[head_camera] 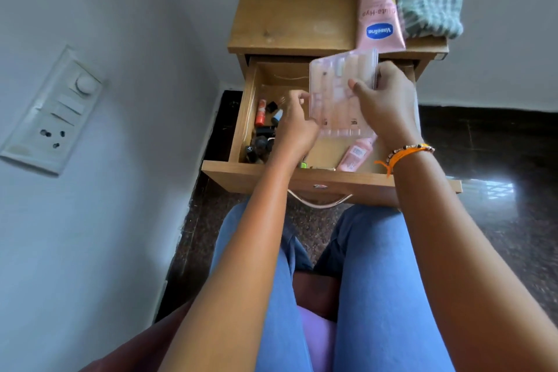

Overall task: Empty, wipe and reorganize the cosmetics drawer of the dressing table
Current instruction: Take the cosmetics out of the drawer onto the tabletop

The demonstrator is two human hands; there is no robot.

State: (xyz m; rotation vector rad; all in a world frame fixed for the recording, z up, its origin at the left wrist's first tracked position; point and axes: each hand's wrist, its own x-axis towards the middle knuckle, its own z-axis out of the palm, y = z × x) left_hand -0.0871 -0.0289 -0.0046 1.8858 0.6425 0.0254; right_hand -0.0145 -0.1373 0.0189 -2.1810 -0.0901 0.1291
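Head view: both hands hold a clear plastic case (pixel 342 90) above the open drawer (pixel 302 175), long axis running away from the person, tilted slightly left. The right hand (pixel 385 106) clamps its right edge, the left hand (pixel 297 122) pinches its lower left corner. A pink Vaseline tube (pixel 379 6) lies on the desk (pixel 287 21), cap pointing away.

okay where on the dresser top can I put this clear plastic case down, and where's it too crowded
The left part of the dresser top is bare, bordered by the Vaseline tube and folded cloth crowding the right. In the drawer, small bottles cluster left; the back looks bare.
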